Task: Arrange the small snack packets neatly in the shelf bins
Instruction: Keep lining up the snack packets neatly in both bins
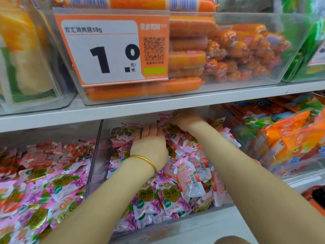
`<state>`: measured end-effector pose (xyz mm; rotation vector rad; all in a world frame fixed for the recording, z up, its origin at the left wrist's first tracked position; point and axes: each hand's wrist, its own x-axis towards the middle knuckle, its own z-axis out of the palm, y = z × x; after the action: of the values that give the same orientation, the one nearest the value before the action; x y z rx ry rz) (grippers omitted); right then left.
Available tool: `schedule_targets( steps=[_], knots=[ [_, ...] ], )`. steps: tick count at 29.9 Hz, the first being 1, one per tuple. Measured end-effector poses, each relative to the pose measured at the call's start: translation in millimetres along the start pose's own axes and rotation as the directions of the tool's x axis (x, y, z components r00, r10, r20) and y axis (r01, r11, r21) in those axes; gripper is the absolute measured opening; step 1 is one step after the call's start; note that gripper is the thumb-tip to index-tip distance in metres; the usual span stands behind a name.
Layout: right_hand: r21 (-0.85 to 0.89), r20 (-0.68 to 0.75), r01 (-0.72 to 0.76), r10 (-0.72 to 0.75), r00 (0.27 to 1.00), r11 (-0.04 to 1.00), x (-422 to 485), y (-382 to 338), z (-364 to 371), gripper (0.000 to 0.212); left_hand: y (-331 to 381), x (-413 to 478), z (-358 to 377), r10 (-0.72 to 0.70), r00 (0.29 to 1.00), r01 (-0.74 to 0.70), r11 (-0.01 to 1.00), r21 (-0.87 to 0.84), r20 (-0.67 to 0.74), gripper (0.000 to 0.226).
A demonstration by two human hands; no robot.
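Observation:
Small pink, white and purple snack packets [186,176] fill a clear shelf bin [95,148] on the lower shelf. Both my arms reach into this bin. My left hand [149,143], with a gold bangle at the wrist, lies flat on the packets near the middle, fingers straight and pointing toward the back. My right hand [186,120] is deeper in, at the back of the bin just under the upper shelf board. Its fingers curl over packets there and their tips are hidden.
A neighbouring bin [44,182] on the left holds similar pink and strawberry packets. Orange and green bags [290,138] fill a bin on the right. The white shelf board [158,104] above carries a bin of orange sausages [219,50] with a price tag [112,46].

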<state>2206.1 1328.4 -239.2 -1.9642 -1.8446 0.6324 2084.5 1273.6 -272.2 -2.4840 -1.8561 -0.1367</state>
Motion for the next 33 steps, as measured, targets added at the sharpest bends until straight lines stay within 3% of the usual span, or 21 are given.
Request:
schedule_targets(
  steps=[4,7,10,13,15,19,23,26,29,33],
  knots=[
    [-0.099,0.037,0.054,-0.05,0.998,0.994,-7,0,0,0.036,-3,6,2,0.022,0.999,-0.021,0.999,-0.033,0.035,0.064],
    [-0.16,-0.067,0.009,-0.02,0.998,0.987,6,11,-4,0.021,-4,9,3,0.046,0.996,-0.041,0.997,-0.068,0.078,0.061],
    [-0.183,-0.09,-0.056,0.04,0.995,0.982,8,17,-10,0.028,-4,10,3,0.061,0.993,-0.053,0.995,-0.079,0.101,0.061],
    [-0.24,-0.101,0.053,-0.079,0.992,0.969,9,11,-6,0.023,-4,8,3,0.055,0.995,-0.048,0.995,-0.088,0.084,0.059],
    [-0.297,-0.088,0.083,-0.114,0.99,0.951,7,8,-3,0.019,-3,6,3,0.042,0.997,-0.036,0.995,-0.094,0.058,0.057],
    [-0.341,-0.146,0.034,-0.088,0.985,0.939,-1,26,-21,0.025,-1,7,2,0.017,0.992,-0.03,0.994,-0.107,-0.126,0.053],
    [-0.331,-0.018,0.19,-0.208,0.978,0.924,-21,41,-24,0.019,3,19,12,0.195,0.98,-0.198,0.977,-0.074,-0.049,0.06],
    [-0.39,0.152,0.256,-0.212,0.965,0.885,-42,44,-13,0.042,-1,26,21,0.208,0.978,-0.208,0.977,-0.035,-0.014,0.063],
    [-0.541,0.157,0.268,-0.216,0.964,0.797,-53,54,-14,0.046,-3,27,21,0.224,0.974,-0.224,0.974,-0.024,0.013,0.065],
    [-0.496,0.164,0.245,-0.187,0.969,0.833,-59,61,-23,0.041,-1,23,16,0.182,0.983,-0.182,0.983,-0.023,0.003,0.066]
  ],
)
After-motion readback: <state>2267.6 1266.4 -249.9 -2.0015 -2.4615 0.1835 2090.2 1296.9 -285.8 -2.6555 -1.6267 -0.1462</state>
